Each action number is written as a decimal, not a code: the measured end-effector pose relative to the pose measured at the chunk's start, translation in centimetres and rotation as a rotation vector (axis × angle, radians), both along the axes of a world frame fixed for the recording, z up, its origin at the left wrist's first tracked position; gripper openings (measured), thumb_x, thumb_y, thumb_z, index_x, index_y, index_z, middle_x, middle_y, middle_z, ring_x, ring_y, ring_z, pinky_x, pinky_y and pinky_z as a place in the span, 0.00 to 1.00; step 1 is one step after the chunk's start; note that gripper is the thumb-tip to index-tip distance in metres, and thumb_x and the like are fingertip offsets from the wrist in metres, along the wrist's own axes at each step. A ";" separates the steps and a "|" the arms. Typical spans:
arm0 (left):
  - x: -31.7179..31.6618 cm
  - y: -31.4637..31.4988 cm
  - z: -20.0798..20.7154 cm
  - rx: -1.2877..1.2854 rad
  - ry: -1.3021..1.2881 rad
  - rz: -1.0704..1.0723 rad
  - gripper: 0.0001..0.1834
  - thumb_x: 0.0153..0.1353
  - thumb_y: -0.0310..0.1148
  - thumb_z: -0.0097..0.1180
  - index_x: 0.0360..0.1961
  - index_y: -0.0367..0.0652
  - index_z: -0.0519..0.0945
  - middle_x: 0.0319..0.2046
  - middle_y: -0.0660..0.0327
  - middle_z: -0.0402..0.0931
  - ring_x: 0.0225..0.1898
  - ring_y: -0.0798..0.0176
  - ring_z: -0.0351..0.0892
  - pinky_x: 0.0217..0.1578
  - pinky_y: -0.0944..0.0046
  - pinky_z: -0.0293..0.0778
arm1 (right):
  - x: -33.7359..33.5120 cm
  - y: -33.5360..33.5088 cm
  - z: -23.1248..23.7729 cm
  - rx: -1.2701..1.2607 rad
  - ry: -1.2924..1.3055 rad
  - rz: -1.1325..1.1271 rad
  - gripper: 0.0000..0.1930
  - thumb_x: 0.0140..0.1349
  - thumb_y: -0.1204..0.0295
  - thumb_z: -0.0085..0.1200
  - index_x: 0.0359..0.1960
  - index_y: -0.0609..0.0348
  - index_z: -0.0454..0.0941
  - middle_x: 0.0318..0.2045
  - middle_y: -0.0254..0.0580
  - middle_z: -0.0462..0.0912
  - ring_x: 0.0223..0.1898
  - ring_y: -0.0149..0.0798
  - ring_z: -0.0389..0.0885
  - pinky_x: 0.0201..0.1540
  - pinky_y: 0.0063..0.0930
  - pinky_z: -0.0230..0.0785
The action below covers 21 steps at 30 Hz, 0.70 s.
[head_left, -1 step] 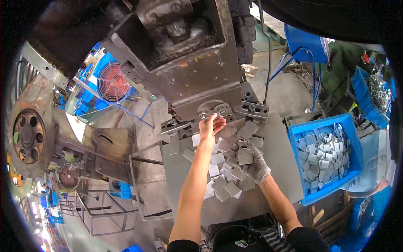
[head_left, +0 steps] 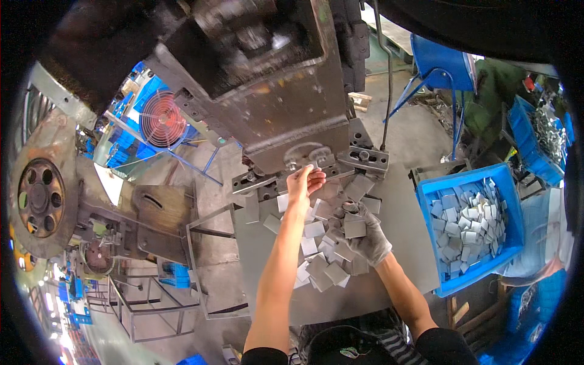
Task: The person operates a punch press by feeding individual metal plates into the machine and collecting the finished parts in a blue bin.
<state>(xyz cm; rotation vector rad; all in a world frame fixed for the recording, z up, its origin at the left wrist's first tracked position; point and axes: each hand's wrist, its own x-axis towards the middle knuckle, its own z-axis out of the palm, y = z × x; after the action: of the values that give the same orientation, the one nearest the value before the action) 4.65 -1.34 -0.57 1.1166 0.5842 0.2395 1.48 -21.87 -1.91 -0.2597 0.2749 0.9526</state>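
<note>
My bare left hand [head_left: 305, 184] reaches up to the die area under the head of a dark metal press [head_left: 286, 121]. Its fingers are curled with the thumb against them, and whatever they may pinch is hidden. In a grey glove, my right hand [head_left: 370, 242] grips a flat square metal plate [head_left: 355, 228] over a heap of loose plates. That heap of grey metal plates [head_left: 333, 274] lies on the worktable [head_left: 401, 267] between and beside my forearms. Clamping blocks [head_left: 365, 158] with bolts flank the die.
At right a blue crate [head_left: 429, 243] holds many metal plates. Behind it stands another blue bin [head_left: 522, 131] of metal parts. A blue chair [head_left: 444, 64] is at the far right, a red fan [head_left: 164, 118] at the far left. An angle-iron frame [head_left: 210, 267] borders the table's left side.
The upper part of the press looks blurred with motion and slightly shifted. Both my hands stay nearly where they were, and the plate remains in my right hand.
</note>
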 end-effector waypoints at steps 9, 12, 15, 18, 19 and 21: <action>-8.3 -4.2 2.3 0.437 0.148 -0.440 0.14 0.57 0.42 0.55 0.29 0.40 0.79 0.14 0.65 0.72 0.14 0.73 0.71 0.17 0.74 0.66 | 1.0 0.0 -0.5 0.031 0.029 -0.066 0.16 0.58 0.60 0.54 0.44 0.54 0.72 0.41 0.45 0.77 0.44 0.47 0.75 0.48 0.46 0.71; -8.5 -3.5 1.9 1.017 0.247 -0.279 0.10 0.55 0.37 0.57 0.34 0.43 0.79 0.21 0.64 0.76 0.22 0.69 0.76 0.23 0.68 0.72 | 1.6 -3.1 -1.3 0.007 -0.099 -0.083 0.14 0.58 0.66 0.53 0.45 0.52 0.70 0.39 0.43 0.77 0.43 0.41 0.76 0.45 0.41 0.73; -8.2 -2.8 1.5 1.501 -0.058 -0.465 0.23 0.46 0.29 0.60 0.47 0.44 0.73 0.49 0.62 0.71 0.50 0.57 0.68 0.48 0.60 0.70 | 3.1 -7.0 -1.1 -0.253 -0.172 -0.282 0.11 0.59 0.69 0.52 0.44 0.51 0.71 0.39 0.40 0.77 0.40 0.40 0.77 0.41 0.40 0.74; -7.4 -2.0 0.6 1.598 -0.086 -0.564 0.24 0.45 0.28 0.62 0.47 0.43 0.73 0.47 0.62 0.71 0.48 0.58 0.70 0.47 0.61 0.70 | 4.2 -8.5 -0.9 -0.434 -0.180 -0.389 0.11 0.60 0.69 0.51 0.45 0.51 0.72 0.38 0.40 0.77 0.39 0.39 0.78 0.40 0.39 0.75; -7.3 -2.0 0.6 1.622 -0.064 -0.597 0.26 0.43 0.29 0.63 0.47 0.42 0.73 0.45 0.61 0.71 0.47 0.56 0.70 0.46 0.61 0.70 | 4.1 -8.2 -1.1 -0.411 -0.194 -0.369 0.12 0.61 0.70 0.50 0.46 0.50 0.71 0.39 0.40 0.77 0.39 0.39 0.77 0.39 0.39 0.75; -7.3 -1.9 0.6 1.656 -0.017 -0.621 0.27 0.42 0.29 0.64 0.47 0.41 0.73 0.44 0.60 0.71 0.46 0.56 0.70 0.45 0.61 0.71 | 3.8 -6.6 -0.7 -0.513 -0.240 -0.277 0.11 0.61 0.71 0.49 0.45 0.52 0.73 0.36 0.38 0.77 0.35 0.37 0.78 0.36 0.39 0.76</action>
<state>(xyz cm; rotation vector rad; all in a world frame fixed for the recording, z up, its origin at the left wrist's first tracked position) -2.68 -3.25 0.06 2.8059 -0.1587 0.1548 5.30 -28.42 -2.56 -0.7804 0.3210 0.5574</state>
